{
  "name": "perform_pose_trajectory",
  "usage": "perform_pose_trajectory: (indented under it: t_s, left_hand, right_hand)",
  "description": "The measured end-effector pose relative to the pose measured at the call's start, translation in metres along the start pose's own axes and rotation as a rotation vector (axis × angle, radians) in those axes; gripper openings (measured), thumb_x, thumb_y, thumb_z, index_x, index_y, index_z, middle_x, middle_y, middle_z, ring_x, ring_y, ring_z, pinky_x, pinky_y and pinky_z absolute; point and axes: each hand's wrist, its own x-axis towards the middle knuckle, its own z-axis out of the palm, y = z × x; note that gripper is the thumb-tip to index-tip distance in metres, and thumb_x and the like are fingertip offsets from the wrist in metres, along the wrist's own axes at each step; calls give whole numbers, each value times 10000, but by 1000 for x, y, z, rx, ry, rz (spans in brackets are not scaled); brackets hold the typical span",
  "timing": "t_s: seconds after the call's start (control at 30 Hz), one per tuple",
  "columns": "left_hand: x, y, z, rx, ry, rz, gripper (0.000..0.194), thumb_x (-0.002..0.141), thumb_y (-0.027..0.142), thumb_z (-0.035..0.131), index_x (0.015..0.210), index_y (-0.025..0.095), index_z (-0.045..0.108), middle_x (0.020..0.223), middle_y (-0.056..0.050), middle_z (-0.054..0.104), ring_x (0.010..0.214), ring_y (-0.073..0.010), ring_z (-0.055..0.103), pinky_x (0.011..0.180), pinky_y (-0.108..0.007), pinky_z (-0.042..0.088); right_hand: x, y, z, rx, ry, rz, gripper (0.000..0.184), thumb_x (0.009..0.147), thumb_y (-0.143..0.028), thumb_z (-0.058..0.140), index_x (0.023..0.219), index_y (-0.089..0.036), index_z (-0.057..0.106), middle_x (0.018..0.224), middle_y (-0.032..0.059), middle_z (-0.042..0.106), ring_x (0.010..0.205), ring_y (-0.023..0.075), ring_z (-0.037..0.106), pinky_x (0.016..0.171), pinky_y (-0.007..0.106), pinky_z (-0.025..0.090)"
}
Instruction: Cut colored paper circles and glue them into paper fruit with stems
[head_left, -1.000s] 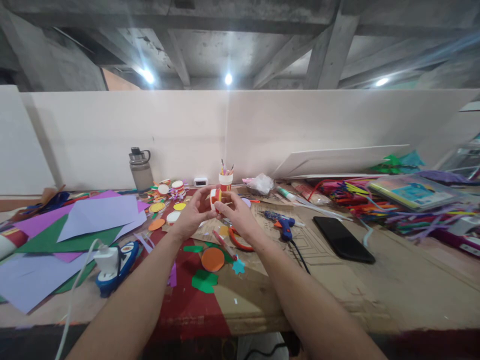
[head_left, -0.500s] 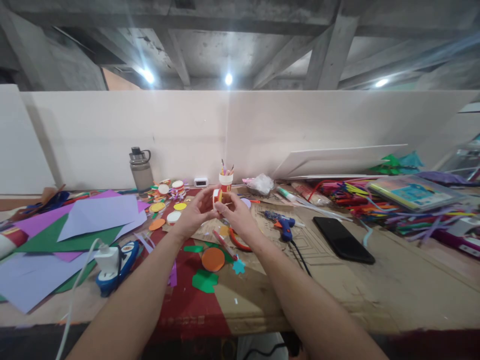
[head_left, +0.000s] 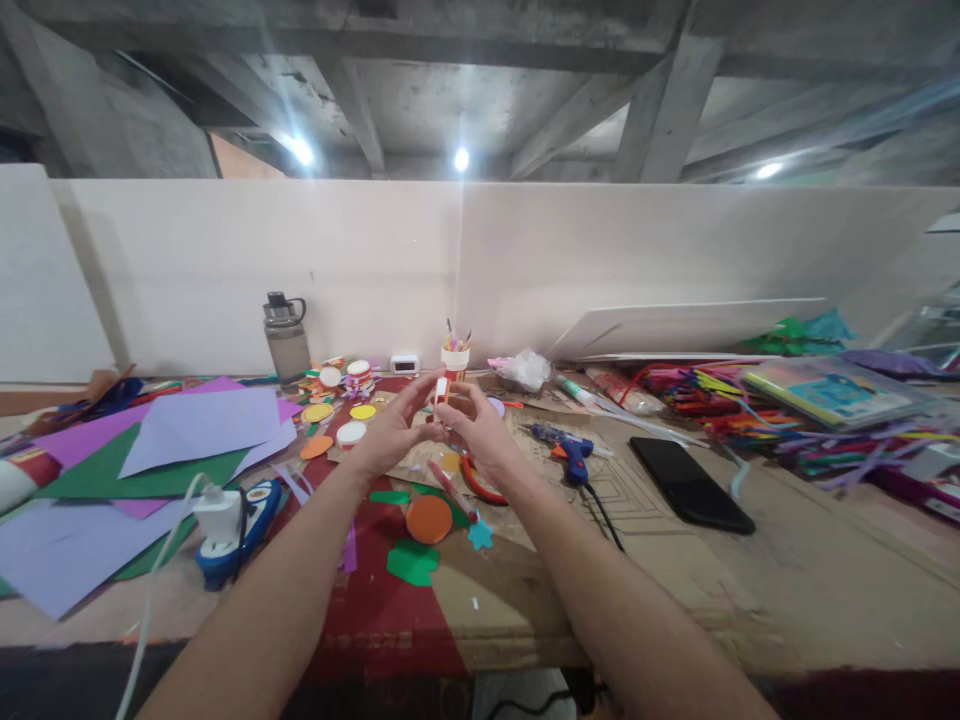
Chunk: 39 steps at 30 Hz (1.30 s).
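Between my two hands, raised over the middle of the table, is a small round paper piece (head_left: 442, 392) with a white and red edge, seen nearly edge-on. The fingers of my left hand (head_left: 396, 425) close on its left side. My right hand (head_left: 474, 425) grips it from the right, thumb toward me. Under the hands lie an orange paper disc (head_left: 428, 519), a teal paper star (head_left: 481, 535), green paper scraps (head_left: 413, 563) and a red ring-shaped strip (head_left: 480, 482). White and yellow discs, such as a white one (head_left: 351, 433), rest left of my left hand.
A blue glue gun (head_left: 571, 458) with its cord and a black phone (head_left: 688, 484) lie to the right. Coloured paper sheets (head_left: 199, 430) and a blue power strip (head_left: 238, 540) are at left. Behind stand a bottle (head_left: 286, 340) and a cup of pens (head_left: 455, 362).
The round piece has turned in my fingers so that its edge faces me more and less of its yellow face shows. The view has shifted slightly.
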Motion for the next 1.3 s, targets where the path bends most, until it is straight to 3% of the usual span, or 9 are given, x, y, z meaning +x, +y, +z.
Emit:
perform_pose_trajectory:
  t_s: [0.1,0.2,0.33,0.53,0.8,1.03,1.17,1.3]
  left_hand:
    - [-1,0,-1,245,30,26,752,725,317,741,1406,351,423,1542,-58,282,1417,-289,235,1113,-429,292]
    - [-3,7,2,342,37,-12,792,714,363,745,1424,345,396,1507,-80,325,1355,-307,333,1054,-427,364]
    - [-3,11,9,77,47,-53,709,765,394,692,1414,297,425,1457,-94,414,1243,-289,471,996,-374,412]
    - [2,3,11,-336,230,-144,472,840,480,573,1209,190,623,1180,-123,638,941,-227,627,709,-300,511]
    - [3,3,11,-313,262,-163,421,780,366,685,1157,188,630,1034,-74,671,782,-156,642,671,-277,522]
    - [2,7,15,-358,265,-165,420,784,383,677,1140,181,581,999,-75,659,752,-159,650,659,-301,536]
    - [1,7,16,-399,249,-162,390,794,367,669,1119,174,576,999,-78,658,771,-165,652,659,-297,540]
    - [1,7,15,-459,273,-191,328,807,387,647,1050,172,595,971,-64,669,763,-153,654,643,-265,534]
  right_hand:
    - [0,-2,-1,-149,87,-90,449,693,-349,726,1075,-230,522,1115,75,626,946,191,635,774,347,544]
    - [-1,-3,-1,-253,148,-136,500,681,-353,733,1110,-230,507,1143,81,614,907,188,646,797,359,531]
    - [0,-5,-2,-297,177,-140,507,677,-366,732,1113,-225,513,1139,81,620,919,197,642,815,366,524]
    - [6,1,-7,-166,115,-91,468,713,-388,705,1124,-225,552,1128,81,635,932,197,625,750,345,540]
    - [10,7,-9,-28,59,-34,456,715,-435,710,1098,-230,572,1067,53,648,776,146,610,635,278,503]
    - [7,6,-9,-81,67,-125,445,724,-489,688,1058,-219,572,982,35,639,671,117,530,553,244,413]
    - [7,4,-9,-182,74,-181,473,704,-472,708,1078,-225,559,1024,50,632,775,157,564,626,277,452]
    - [3,1,-10,-472,151,-318,578,618,-405,788,1122,-231,565,1149,84,587,966,222,566,734,334,480]
